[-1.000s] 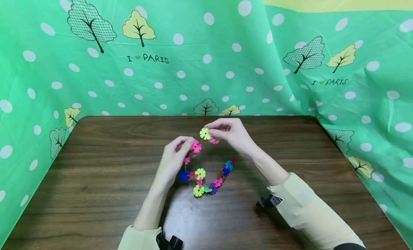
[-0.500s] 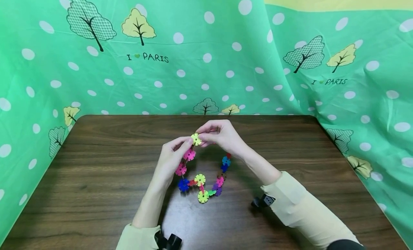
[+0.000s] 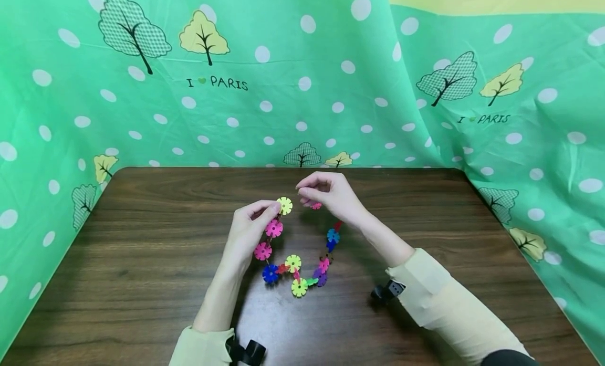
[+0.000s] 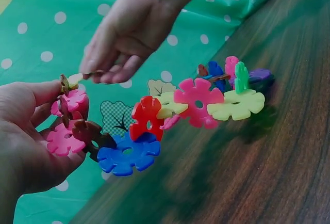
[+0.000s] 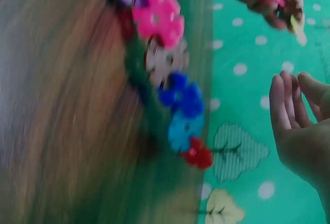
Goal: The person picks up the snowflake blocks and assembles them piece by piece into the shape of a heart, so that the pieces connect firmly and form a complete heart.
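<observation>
A chain of notched plastic flower discs [image 3: 293,263] bends in a U between my hands. My left hand [image 3: 250,224] pinches its upper left end, at the yellow disc [image 3: 285,205] and a brown one [image 4: 64,83]. Below hang pink discs [image 3: 274,228] and a blue disc [image 4: 129,154]; a red disc [image 5: 197,154] ends the far side. My right hand [image 3: 333,195] is raised just right of the yellow disc, fingers loosely bent. A thin brown edge [image 4: 94,73] overlaps its fingertips in the left wrist view; I cannot tell whether it is held.
Dark wood-grain table [image 3: 156,250] below. A bit of pink disc [image 3: 316,205] shows just under the right fingers. A green dotted cloth [image 3: 264,108] hangs behind and along both sides. Black cameras [image 3: 388,291] sit at both wrists.
My right hand brought the yellow disc left to the chain's end, then drew back up and right without it. The yellow disc stays by my left fingers.
</observation>
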`<state>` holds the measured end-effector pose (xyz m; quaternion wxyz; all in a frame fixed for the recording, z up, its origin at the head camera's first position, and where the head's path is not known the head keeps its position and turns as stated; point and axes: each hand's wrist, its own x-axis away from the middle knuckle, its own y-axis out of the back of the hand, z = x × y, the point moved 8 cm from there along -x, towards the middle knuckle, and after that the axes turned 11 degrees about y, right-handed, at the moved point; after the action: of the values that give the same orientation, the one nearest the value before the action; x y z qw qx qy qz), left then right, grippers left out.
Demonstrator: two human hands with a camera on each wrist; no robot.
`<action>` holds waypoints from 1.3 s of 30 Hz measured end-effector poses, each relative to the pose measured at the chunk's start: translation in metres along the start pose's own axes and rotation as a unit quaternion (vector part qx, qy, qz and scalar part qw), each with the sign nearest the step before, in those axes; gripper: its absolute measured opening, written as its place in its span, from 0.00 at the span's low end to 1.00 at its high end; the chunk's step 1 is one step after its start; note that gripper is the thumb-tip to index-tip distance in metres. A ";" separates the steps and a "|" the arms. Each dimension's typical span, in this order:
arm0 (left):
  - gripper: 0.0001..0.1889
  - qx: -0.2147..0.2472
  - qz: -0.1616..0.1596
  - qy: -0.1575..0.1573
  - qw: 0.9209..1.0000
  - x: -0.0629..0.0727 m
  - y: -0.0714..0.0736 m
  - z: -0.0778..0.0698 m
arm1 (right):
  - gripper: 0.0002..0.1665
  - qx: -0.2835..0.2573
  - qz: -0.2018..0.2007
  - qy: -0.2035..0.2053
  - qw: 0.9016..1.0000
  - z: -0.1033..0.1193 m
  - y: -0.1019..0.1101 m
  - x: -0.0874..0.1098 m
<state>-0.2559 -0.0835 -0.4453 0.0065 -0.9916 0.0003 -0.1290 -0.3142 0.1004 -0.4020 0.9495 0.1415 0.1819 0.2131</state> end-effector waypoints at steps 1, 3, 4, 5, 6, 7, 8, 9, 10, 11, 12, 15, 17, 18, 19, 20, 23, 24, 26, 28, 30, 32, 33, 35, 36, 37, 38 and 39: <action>0.13 -0.002 -0.001 0.001 1.000 0.000 0.001 0.000 | 0.11 0.016 -0.003 0.002 1.000 -0.003 0.005 0.000; 0.13 -0.008 -0.002 0.002 1.000 0.000 0.002 0.000 | 0.11 0.038 -0.005 0.004 0.999 -0.008 0.013 0.000; 0.13 -0.010 -0.003 0.001 1.000 0.000 0.003 -0.001 | 0.11 0.051 -0.002 0.006 0.999 -0.011 0.016 -0.001; 0.13 -0.011 -0.004 0.000 1.000 0.000 0.003 -0.001 | 0.12 0.069 0.002 0.006 0.998 -0.015 0.019 -0.001; 0.12 -0.012 -0.005 0.000 1.000 0.000 0.004 -0.001 | 0.11 0.084 0.008 0.004 0.996 -0.018 0.022 -0.002; 0.12 -0.014 -0.006 0.000 1.000 0.000 0.005 -0.001 | 0.12 0.100 0.017 0.005 0.995 -0.021 0.023 -0.002; 0.12 -0.017 -0.007 0.001 1.000 0.000 0.006 -0.001 | 0.12 0.115 0.027 0.004 0.993 -0.024 0.025 -0.003; 0.12 -0.019 -0.008 0.002 1.000 0.000 0.007 0.000 | 0.11 0.134 0.037 0.005 0.990 -0.028 0.026 -0.004; 0.12 -0.021 -0.009 0.003 1.000 0.000 0.008 0.000 | 0.12 0.155 0.049 0.006 0.987 -0.031 0.026 -0.005; 0.13 -0.022 -0.009 0.005 1.000 -0.001 0.009 0.000 | 0.11 0.173 0.060 0.007 0.983 -0.035 0.026 -0.006; 0.13 -0.024 -0.010 0.007 1.000 -0.001 0.010 0.000 | 0.12 0.191 0.072 0.011 0.979 -0.038 0.026 -0.006; 0.13 -0.028 -0.011 0.010 0.999 0.000 0.012 0.000 | 0.14 0.233 0.108 0.020 0.966 -0.047 0.024 -0.007; 0.13 -0.031 -0.010 0.011 0.999 0.000 0.012 -0.001 | 0.15 0.249 0.131 0.025 0.959 -0.051 0.021 -0.008; 0.13 -0.032 -0.009 0.012 0.999 0.000 0.012 -0.001 | 0.15 0.258 0.141 0.028 0.956 -0.053 0.020 -0.007; 0.13 -0.034 -0.008 0.013 0.999 0.000 0.012 -0.001 | 0.15 0.265 0.149 0.032 0.952 -0.055 0.019 -0.007; 0.13 -0.035 -0.008 0.014 0.999 0.000 0.012 -0.001 | 0.14 0.271 0.156 0.035 0.949 -0.056 0.017 -0.007; 0.13 -0.038 -0.007 0.016 0.999 -0.001 0.012 -0.001 | 0.13 0.287 0.169 0.037 0.942 -0.059 0.015 -0.007; 0.13 -0.038 -0.007 0.017 0.999 -0.001 0.012 -0.001 | 0.13 0.291 0.171 0.037 0.941 -0.060 0.015 -0.007; 0.13 -0.040 -0.005 0.018 0.999 0.000 0.011 -0.001 | 0.14 0.295 0.173 0.034 0.939 -0.062 0.016 -0.006; 0.13 -0.042 -0.003 0.019 0.999 0.000 0.011 -0.001 | 0.13 0.297 0.173 0.030 0.939 -0.064 0.017 -0.007; 0.12 -0.043 -0.002 0.020 0.999 0.000 0.010 -0.001 | 0.13 0.296 0.170 0.025 0.939 -0.067 0.018 -0.007; 0.12 -0.044 -0.001 0.019 0.999 0.000 0.010 0.000 | 0.12 0.295 0.167 0.016 0.941 -0.070 0.020 -0.008; 0.12 -0.044 -0.001 0.019 0.999 0.000 0.010 0.000 | 0.12 0.294 0.165 0.013 0.941 -0.071 0.020 -0.008; 0.12 -0.045 -0.001 0.018 0.999 -0.001 0.009 0.000 | 0.12 0.292 0.162 0.006 0.943 -0.074 0.021 -0.008; 0.12 -0.044 0.000 0.016 0.999 0.000 0.009 0.000 | 0.12 0.289 0.159 0.000 0.944 -0.075 0.022 -0.009; 0.12 -0.043 0.000 0.014 0.999 0.000 0.009 0.000 | 0.12 0.287 0.156 -0.004 0.945 -0.075 0.022 -0.008; 0.12 -0.043 0.001 0.012 0.999 0.000 0.009 0.000 | 0.13 0.285 0.153 -0.007 0.946 -0.076 0.023 -0.009; 0.12 -0.041 0.001 0.010 0.999 0.000 0.009 -0.001 | 0.13 0.282 0.149 -0.011 0.948 -0.076 0.024 -0.008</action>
<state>-0.2565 -0.0922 -0.4448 -0.0342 -0.9898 0.0067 -0.1385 -0.3607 0.1317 -0.4595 0.8302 0.4313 0.2008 0.2905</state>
